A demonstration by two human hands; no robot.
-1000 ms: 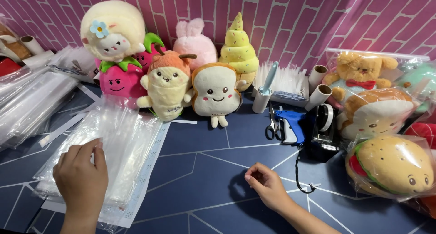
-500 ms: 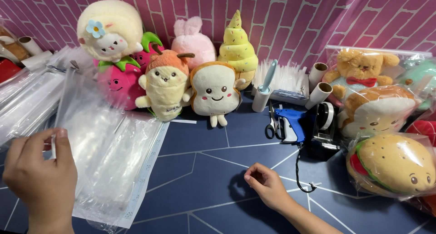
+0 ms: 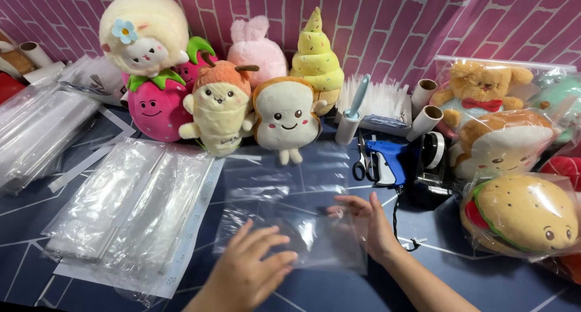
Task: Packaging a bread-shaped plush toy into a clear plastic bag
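Note:
A single clear plastic bag (image 3: 290, 209) lies flat on the dark blue table (image 3: 36, 227) in front of me. My left hand (image 3: 248, 269) rests with spread fingers on its near left part. My right hand (image 3: 366, 224) presses on its right edge, fingers spread. Neither hand grips anything. To the left lies a stack of clear plastic bags (image 3: 133, 215). Behind the bag stand a toast plush (image 3: 284, 115) and a beige plush with an orange cap (image 3: 219, 109).
More plush toys line the pink brick wall: a strawberry (image 3: 151, 106), a white roll (image 3: 142, 33), a pink bunny (image 3: 257, 45), a yellow cone (image 3: 318, 58). Scissors (image 3: 361, 160), a blue tagging gun (image 3: 387, 160) and a tape dispenser (image 3: 433, 160) lie right. Bagged plush toys (image 3: 523, 212) sit far right.
My left hand lifted one clear bag off the stack, carried it right and laid it flat in the middle. My right hand moved up onto the bag's right edge.

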